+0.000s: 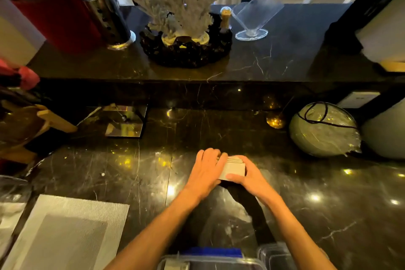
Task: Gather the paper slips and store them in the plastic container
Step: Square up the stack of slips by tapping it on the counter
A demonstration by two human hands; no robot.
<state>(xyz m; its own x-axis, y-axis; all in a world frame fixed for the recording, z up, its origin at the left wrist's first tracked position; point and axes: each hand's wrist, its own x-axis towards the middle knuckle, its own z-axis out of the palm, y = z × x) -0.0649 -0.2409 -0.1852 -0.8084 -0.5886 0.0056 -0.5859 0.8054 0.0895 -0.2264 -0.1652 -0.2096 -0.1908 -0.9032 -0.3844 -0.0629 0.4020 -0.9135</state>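
Observation:
A small stack of pale paper slips (234, 167) rests on the black marble counter (122, 173) at centre. My left hand (205, 170) presses against the stack's left side. My right hand (248, 176) cups its right side, thumb lying over the near edge. Both hands hold the stack between them. A clear plastic container (210, 262) with a blue clip sits at the bottom edge, directly below my forearms. A second clear piece (274, 254), perhaps its lid, lies just to its right.
A grey woven placemat (65, 230) lies at bottom left. A wrapped round vase (324, 129) stands at right, a mirrored box (125, 120) at left. On the raised ledge behind stand a coral ornament (182, 17), a steel cylinder (111, 19) and a clear acrylic stand (254, 19).

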